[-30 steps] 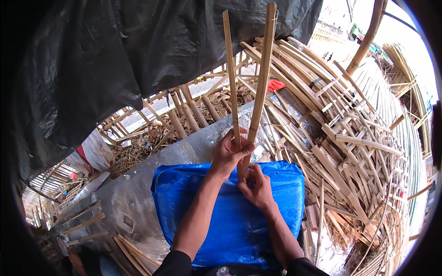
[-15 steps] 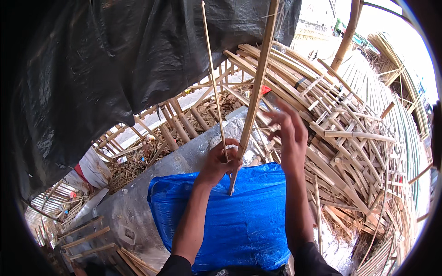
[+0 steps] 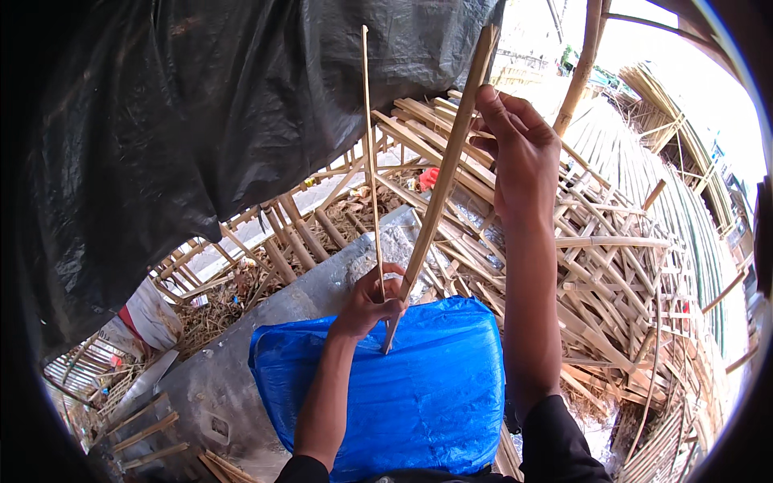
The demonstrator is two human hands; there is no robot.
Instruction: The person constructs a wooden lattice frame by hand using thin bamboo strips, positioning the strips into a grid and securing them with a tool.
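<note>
My left hand (image 3: 370,302) is closed around the lower parts of two bamboo strips. One is a thin bamboo strip (image 3: 371,153), standing nearly upright. The other is a wider bamboo strip (image 3: 448,173), leaning up to the right, its lower end by the blue plastic sheet (image 3: 419,386) in front of me. My right hand (image 3: 523,153) is raised at the wider strip's upper part. Its fingers are curled and its thumb tip lies at the strip's right edge. Whatever is between those fingers is too small to make out.
A large pile of split bamboo (image 3: 596,274) lies at the right. Black sheeting (image 3: 161,153) hangs at the upper left. A grey concrete slab (image 3: 266,338) runs behind the blue sheet, beside a low bamboo fence (image 3: 282,253). A bamboo post (image 3: 581,72) stands at the back right.
My right hand has risen from beside the wider strip's middle to its upper part, and its spread fingers have closed. The wider strip's top has come down into view. My left hand keeps its hold.
</note>
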